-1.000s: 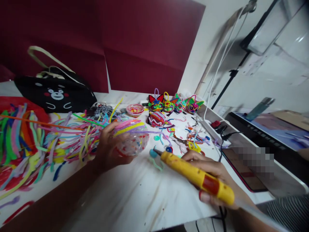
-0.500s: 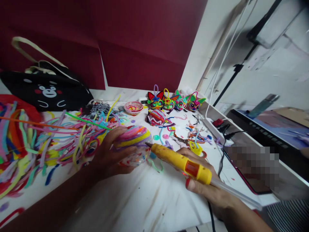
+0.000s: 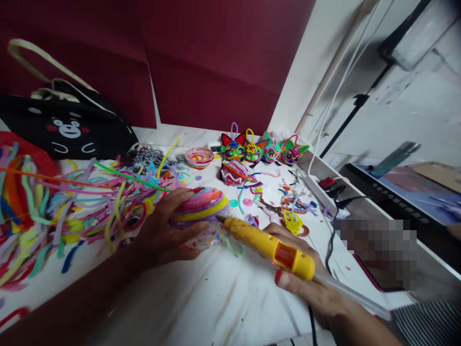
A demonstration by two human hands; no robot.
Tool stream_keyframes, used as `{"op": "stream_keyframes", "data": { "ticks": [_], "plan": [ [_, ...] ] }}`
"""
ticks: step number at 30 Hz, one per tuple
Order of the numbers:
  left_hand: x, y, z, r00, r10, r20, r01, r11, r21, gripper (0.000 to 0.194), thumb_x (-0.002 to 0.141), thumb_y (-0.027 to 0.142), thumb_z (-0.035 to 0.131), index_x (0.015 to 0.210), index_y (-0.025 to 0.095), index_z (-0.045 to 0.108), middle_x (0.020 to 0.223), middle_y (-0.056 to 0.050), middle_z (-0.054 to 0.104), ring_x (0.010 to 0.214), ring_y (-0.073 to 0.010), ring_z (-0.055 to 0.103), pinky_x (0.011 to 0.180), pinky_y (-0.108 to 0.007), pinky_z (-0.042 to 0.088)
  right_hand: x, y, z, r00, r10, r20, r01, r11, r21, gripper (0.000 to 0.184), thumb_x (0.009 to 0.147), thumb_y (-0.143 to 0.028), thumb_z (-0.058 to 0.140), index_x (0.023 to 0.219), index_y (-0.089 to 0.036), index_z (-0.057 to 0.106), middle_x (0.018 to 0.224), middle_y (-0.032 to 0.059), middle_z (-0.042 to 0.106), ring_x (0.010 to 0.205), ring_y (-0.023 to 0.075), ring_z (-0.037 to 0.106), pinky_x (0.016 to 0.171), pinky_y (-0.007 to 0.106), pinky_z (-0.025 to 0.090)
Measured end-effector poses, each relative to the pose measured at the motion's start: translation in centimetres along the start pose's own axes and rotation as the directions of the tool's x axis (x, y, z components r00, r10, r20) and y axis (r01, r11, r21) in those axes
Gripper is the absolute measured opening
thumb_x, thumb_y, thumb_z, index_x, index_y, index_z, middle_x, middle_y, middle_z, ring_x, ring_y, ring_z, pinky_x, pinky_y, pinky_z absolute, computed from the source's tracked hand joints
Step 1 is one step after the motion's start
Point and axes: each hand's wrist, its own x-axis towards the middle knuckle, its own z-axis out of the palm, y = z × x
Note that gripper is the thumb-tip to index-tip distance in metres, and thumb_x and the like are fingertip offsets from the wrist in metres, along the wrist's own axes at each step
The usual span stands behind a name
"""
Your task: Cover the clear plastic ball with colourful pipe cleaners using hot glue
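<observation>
My left hand [image 3: 176, 226] grips a clear plastic ball [image 3: 201, 210], its upper half wound with pink, orange, yellow and purple pipe cleaners. The lower half shows bare, see-through plastic. In my right hand [image 3: 298, 262] is a yellow hot glue gun [image 3: 259, 238], a clear glue stick [image 3: 355, 293] poking out of its back end. Its dark nozzle tip points left and meets the ball's right side, near the purple band. Whether the tip touches the surface I cannot tell. A long green pipe cleaner [image 3: 131, 176] runs up to my left fingers.
Loose pipe cleaners [image 3: 90, 202] cover the table's left side, before a black bag [image 3: 68, 125]. Behind the ball are a small bowl [image 3: 199, 157] and several finished animal ornaments [image 3: 254, 151]. Scissors [image 3: 272, 207], a power strip [image 3: 331, 194] and a phone [image 3: 374, 274] lie to the right.
The glue gun's tip has shifted slightly left and down along the ball's side. The ball is turned or tilted a little, and the camera view has shifted slightly.
</observation>
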Motion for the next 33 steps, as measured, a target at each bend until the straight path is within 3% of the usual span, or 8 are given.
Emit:
{"op": "stream_keyframes", "data": {
  "ticks": [9,14,18,23,28,33],
  "plan": [
    [-0.02,0.11,0.01,1.0,-0.007,-0.005,0.007,1.0,0.03,0.041,0.091,0.038,0.08,0.129,0.032,0.067,0.173,-0.009,0.031,0.153,-0.0368,0.045,0.12,-0.06,0.05,0.19,-0.15,-0.17,1.0,-0.025,0.006,0.025,0.999,-0.023,0.042,0.102,-0.063,0.058,0.098,-0.022,0.063,0.091,0.0052,0.06,0.08,0.0217,0.057,0.071,0.035,0.049],
    [-0.11,0.22,0.06,1.0,-0.03,0.009,0.03,0.999,0.021,0.056,0.084,0.035,0.086,0.135,0.038,0.064,0.167,-0.008,0.037,0.15,-0.0389,0.049,0.117,-0.062,0.052,0.09,-0.05,-0.2,0.999,-0.029,0.018,0.03,0.999,-0.025,0.04,0.102,-0.062,0.059,0.097,-0.022,0.062,0.092,0.0056,0.061,0.081,0.022,0.058,0.071,0.035,0.05],
    [0.01,0.27,0.01,0.999,-0.037,0.009,0.036,0.999,0.036,0.045,0.088,0.036,0.083,0.13,0.037,0.066,0.169,-0.007,0.035,0.151,-0.0364,0.047,0.117,-0.057,0.052,0.15,-0.19,-0.23,1.0,-0.022,0.021,0.022,1.0,-0.021,0.04,0.102,-0.062,0.059,0.096,-0.022,0.061,0.092,0.0053,0.06,0.079,0.0213,0.057,0.07,0.034,0.049],
    [0.24,0.27,-0.16,0.999,0.001,0.035,-0.003,0.998,0.055,0.035,0.095,0.039,0.075,0.129,0.034,0.066,0.171,-0.009,0.031,0.154,-0.0349,0.043,0.121,-0.06,0.048,0.25,-0.43,-0.4,0.999,-0.007,0.042,0.009,0.999,-0.042,0.04,0.103,-0.061,0.057,0.096,-0.022,0.061,0.092,0.0054,0.06,0.08,0.0217,0.058,0.071,0.035,0.05],
    [-0.05,0.35,0.05,0.998,-0.054,0.024,0.053,0.997,0.05,0.052,0.087,0.038,0.084,0.135,0.041,0.064,0.167,-0.007,0.039,0.149,-0.0364,0.05,0.117,-0.06,0.052,-0.08,0.0,-0.3,1.0,-0.005,-0.002,0.005,1.0,-0.021,0.038,0.103,-0.059,0.059,0.096,-0.022,0.06,0.092,0.0052,0.06,0.081,0.0223,0.057,0.073,0.035,0.049],
    [-0.34,0.16,0.26,0.999,-0.037,0.002,0.037,0.998,0.051,0.057,0.084,0.036,0.086,0.137,0.041,0.065,0.171,-0.006,0.035,0.148,-0.0375,0.051,0.117,-0.059,0.053,-0.27,0.15,-0.2,1.0,-0.022,-0.012,0.021,0.999,-0.025,0.034,0.102,-0.057,0.06,0.096,-0.023,0.061,0.091,0.0048,0.06,0.082,0.0227,0.057,0.073,0.035,0.048]
  ]
}}
